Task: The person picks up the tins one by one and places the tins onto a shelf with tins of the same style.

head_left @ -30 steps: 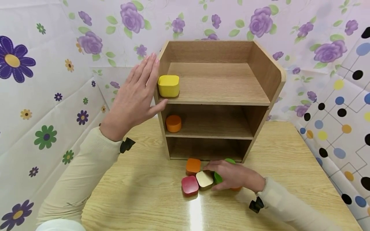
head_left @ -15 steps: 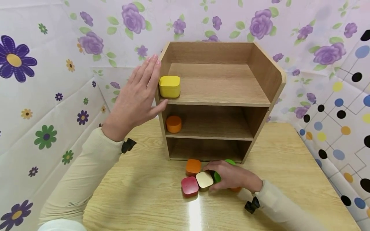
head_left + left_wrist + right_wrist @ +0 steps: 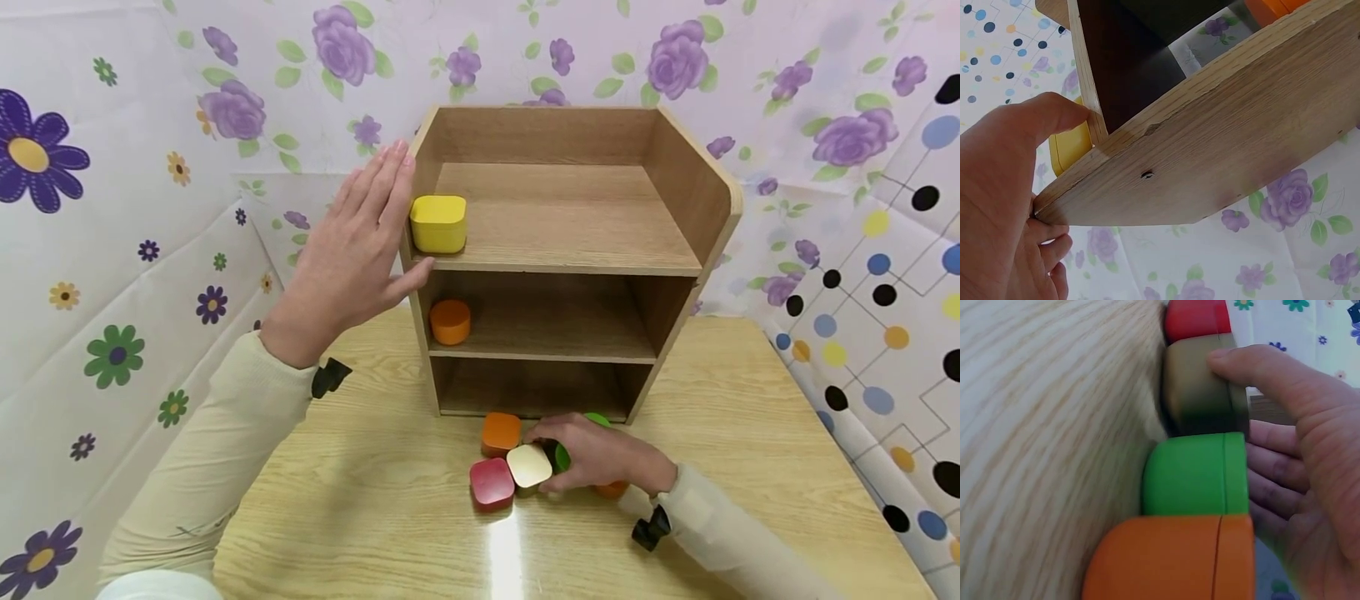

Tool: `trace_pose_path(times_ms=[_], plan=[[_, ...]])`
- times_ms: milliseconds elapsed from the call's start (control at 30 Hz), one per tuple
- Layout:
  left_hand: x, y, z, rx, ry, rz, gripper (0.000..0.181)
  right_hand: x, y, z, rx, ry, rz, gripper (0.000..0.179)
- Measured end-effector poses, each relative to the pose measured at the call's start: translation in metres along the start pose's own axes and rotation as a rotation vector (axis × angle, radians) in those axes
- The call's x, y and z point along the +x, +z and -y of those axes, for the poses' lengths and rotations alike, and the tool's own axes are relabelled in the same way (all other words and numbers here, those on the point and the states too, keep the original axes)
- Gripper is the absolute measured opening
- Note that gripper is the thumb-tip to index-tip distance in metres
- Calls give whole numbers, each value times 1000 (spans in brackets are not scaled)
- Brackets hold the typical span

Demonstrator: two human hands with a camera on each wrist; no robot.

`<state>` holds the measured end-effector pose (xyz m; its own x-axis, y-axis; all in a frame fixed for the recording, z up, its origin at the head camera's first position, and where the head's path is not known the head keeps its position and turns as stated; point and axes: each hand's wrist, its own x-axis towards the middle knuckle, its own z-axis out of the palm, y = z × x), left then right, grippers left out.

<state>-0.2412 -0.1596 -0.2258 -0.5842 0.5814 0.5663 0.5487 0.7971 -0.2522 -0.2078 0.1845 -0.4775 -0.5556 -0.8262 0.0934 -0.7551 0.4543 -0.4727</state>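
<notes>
My right hand [image 3: 596, 454] pinches a cream rounded-square block [image 3: 529, 465] on the table, its thumb [image 3: 1229, 362] against one side and the other fingers around the far side. Beside it, partly under the hand, are a green block [image 3: 1197, 475] and an orange block [image 3: 1172, 559]. A red block [image 3: 492, 483] and another orange block [image 3: 501, 433] lie just left of the cream one. My left hand [image 3: 345, 250] rests flat along the left side of a small wooden shelf [image 3: 562, 268], fingers straight, with the thumb [image 3: 1063, 112] at its front edge.
A yellow block [image 3: 438, 225] sits at the left of the top shelf, near my left thumb. On the middle shelf, at the left, is an orange round block [image 3: 450, 322]. Floral and dotted sheets line the walls behind the wooden table [image 3: 360, 500].
My right hand has shifted slightly left, its fingers drawing in closer on the cream block. The left hand stays in place at the shelf.
</notes>
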Motion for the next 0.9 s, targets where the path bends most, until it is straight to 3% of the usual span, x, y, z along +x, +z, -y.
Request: trace_pose_path(times_ms=[333,700,900], plan=[[1,-2,-1,-9,-6,2,99,-4,-12,-2,48,-60,1,54],[0,-3,-1,-11,-16,4,100,-5,-49,21,93,19,76,52],[-1,-3,-1,-8,-21,12,100,-5,-75,39,68,44,86,49]])
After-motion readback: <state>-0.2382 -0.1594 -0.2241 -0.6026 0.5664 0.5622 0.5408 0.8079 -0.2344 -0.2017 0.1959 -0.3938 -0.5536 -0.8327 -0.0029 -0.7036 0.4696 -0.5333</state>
